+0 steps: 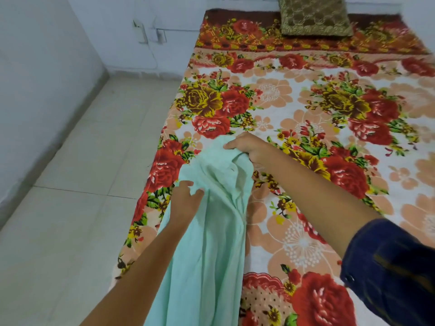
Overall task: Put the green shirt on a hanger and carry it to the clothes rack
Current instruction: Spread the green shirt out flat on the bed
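Observation:
The pale green shirt (211,231) hangs in long folds above the left edge of the bed, running down to the bottom of the view. My right hand (249,149) grips its top end in a closed fist and holds it up. My left hand (187,200) is lower on the left side of the cloth, fingers pinching a fold of it. No hanger and no clothes rack are in view.
The bed (306,109) carries a floral blanket in red, yellow and peach. An olive patterned cushion (314,16) lies at its head. Pale floor tiles (82,172) run along the left, bounded by white walls (42,67).

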